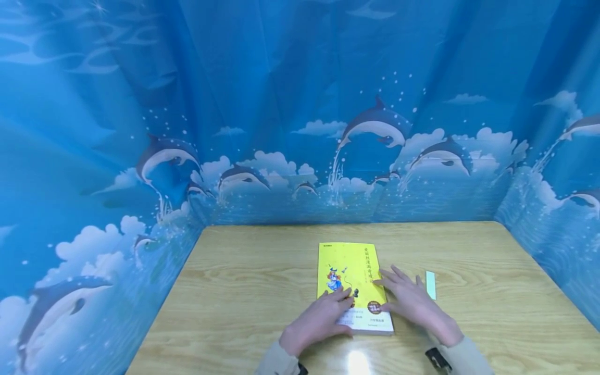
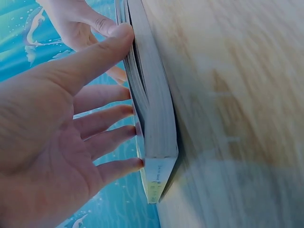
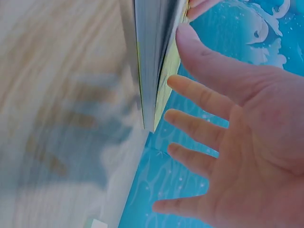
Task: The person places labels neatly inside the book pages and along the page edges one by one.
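A yellow book (image 1: 349,260) with a white lower band lies closed on the wooden table, its cover facing up. On the cover are a small figure in blue and a column of dark characters. My left hand (image 1: 321,319) rests with spread fingers on the lower left of the cover; in the left wrist view its thumb touches the page edges (image 2: 156,104), which gape slightly. Over the right edge of the book lies my right hand (image 1: 412,299), fingers spread, with thumb and index finger at the cover. Neither hand grips anything.
A pale green slip (image 1: 430,285) lies on the table (image 1: 253,276) just right of my right hand. Blue curtains (image 1: 281,104) printed with dolphins hang behind the table and along both sides. A bright light reflection shows near the front of the table.
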`<move>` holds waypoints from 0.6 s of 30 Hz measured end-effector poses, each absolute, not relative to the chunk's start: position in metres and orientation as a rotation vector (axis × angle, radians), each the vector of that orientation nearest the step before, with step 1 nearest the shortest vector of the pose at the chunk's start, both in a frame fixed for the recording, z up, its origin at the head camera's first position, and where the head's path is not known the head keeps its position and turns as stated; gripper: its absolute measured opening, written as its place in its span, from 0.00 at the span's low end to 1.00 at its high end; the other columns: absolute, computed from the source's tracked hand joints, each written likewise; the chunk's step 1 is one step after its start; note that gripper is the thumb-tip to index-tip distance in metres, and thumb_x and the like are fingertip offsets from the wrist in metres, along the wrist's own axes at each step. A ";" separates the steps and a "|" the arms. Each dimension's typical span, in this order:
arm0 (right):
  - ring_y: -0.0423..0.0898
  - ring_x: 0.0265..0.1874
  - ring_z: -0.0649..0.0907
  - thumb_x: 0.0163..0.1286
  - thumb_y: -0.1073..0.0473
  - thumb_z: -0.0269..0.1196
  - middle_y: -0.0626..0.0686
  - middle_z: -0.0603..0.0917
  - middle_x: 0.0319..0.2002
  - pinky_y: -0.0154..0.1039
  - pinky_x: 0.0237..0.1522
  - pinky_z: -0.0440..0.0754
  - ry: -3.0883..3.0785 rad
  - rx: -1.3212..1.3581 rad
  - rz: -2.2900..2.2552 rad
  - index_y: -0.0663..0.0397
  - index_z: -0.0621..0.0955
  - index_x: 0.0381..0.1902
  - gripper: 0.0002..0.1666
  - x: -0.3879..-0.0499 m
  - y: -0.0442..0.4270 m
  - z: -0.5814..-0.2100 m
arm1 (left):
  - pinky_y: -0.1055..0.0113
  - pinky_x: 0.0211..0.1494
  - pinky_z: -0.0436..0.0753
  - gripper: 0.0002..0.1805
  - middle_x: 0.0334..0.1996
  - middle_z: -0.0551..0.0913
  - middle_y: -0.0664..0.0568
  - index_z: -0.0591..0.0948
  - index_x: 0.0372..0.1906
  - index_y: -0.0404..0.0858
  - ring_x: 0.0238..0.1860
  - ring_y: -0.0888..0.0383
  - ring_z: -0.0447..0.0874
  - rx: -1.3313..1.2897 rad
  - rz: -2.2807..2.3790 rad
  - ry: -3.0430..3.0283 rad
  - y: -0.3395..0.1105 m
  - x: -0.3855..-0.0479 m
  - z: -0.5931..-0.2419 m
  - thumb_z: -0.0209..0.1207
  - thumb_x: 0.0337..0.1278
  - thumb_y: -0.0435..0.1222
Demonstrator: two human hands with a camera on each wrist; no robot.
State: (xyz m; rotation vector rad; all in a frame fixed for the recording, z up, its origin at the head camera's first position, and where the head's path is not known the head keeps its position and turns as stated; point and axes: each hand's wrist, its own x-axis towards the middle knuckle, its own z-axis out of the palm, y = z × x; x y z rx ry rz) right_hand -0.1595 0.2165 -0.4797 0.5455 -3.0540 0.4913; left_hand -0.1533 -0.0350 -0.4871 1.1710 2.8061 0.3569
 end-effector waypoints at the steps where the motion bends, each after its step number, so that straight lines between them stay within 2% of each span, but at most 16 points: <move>1: 0.70 0.72 0.64 0.56 0.45 0.75 0.62 0.72 0.71 0.85 0.60 0.51 -3.045 0.530 0.492 0.52 0.82 0.61 0.36 -0.160 0.218 -0.479 | 0.52 0.73 0.71 0.38 0.74 0.68 0.47 0.75 0.70 0.42 0.74 0.50 0.67 1.170 0.371 2.797 -0.035 -0.154 -0.487 0.69 0.56 0.54; 7: 0.71 0.71 0.65 0.63 0.50 0.72 0.64 0.74 0.69 0.85 0.59 0.52 -2.976 0.444 0.510 0.55 0.82 0.61 0.30 -0.161 0.225 -0.473 | 0.53 0.73 0.72 0.37 0.73 0.70 0.47 0.76 0.69 0.42 0.73 0.50 0.69 1.172 0.431 2.775 -0.037 -0.156 -0.485 0.70 0.57 0.52; 18: 0.75 0.68 0.67 0.68 0.49 0.67 0.69 0.75 0.66 0.85 0.58 0.57 -2.927 0.361 0.522 0.60 0.81 0.61 0.29 -0.165 0.236 -0.470 | 0.54 0.70 0.76 0.36 0.68 0.77 0.48 0.80 0.65 0.42 0.68 0.48 0.75 1.253 0.348 2.858 -0.034 -0.154 -0.486 0.73 0.51 0.52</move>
